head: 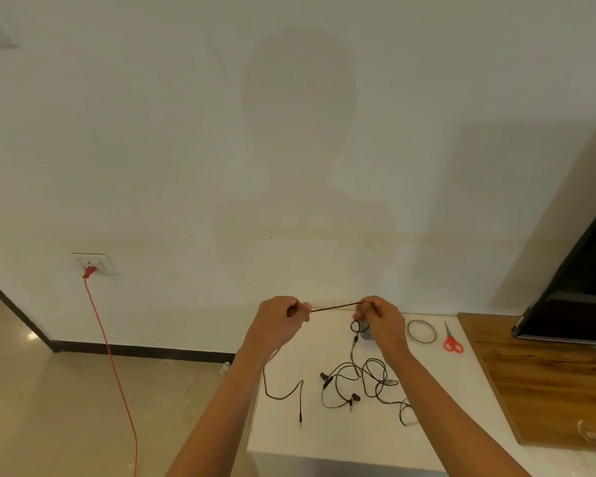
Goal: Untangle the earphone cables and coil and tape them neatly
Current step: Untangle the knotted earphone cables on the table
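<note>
Above the far edge of the white tabletop (324,442), my left hand (283,321) and my right hand (381,320) are raised side by side. Each has its fingers curled, pinching the same thin dark-brown earphone cable (334,307), and the stretch between them runs taut and nearly level.

From my left hand the cable drops past my wrist onto the table, bends, and ends in a small jack plug (300,420) lying toward the near edge. Below my right hand a dark loop hangs and leads down into a loose tangle of black earphone cables (358,383) with earbuds, which lies on the table between my forearms.

To the right of my right hand a thin ring of tape (422,332) lies flat, with red-handled scissors (452,340) just beside it. Beyond them is a brown wooden board (547,383) carrying a tilted black flat screen (582,287).

Well off to the left, a red cord (111,356) runs from a white wall socket (95,264) down to the floor.
</note>
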The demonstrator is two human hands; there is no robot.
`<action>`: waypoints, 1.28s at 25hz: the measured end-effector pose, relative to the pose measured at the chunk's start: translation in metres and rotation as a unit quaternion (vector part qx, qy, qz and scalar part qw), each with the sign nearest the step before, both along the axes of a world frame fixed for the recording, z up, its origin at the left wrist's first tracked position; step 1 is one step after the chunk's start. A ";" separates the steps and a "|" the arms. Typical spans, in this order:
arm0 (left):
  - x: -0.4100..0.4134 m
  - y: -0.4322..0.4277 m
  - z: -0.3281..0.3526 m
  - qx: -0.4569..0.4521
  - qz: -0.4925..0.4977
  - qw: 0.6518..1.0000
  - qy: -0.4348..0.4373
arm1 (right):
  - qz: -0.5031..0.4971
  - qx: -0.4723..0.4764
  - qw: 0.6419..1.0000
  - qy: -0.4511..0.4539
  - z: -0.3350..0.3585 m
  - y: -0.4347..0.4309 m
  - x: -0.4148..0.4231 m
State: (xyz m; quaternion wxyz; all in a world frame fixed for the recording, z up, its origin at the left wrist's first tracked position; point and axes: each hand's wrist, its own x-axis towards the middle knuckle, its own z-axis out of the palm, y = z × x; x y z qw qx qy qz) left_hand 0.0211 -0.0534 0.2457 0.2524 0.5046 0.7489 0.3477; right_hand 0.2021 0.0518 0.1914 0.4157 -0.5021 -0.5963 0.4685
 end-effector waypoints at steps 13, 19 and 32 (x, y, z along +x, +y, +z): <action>0.022 -0.018 0.014 0.028 -0.054 0.998 -0.002 | 0.116 0.101 0.988 0.031 0.026 -0.052 -0.012; 0.011 -0.024 0.020 0.069 0.008 0.996 -0.050 | 0.066 0.023 0.993 -0.099 0.020 -0.035 0.011; 0.000 -0.041 0.032 0.016 0.012 0.997 -0.070 | 0.041 0.016 0.999 -0.011 0.051 -0.029 0.016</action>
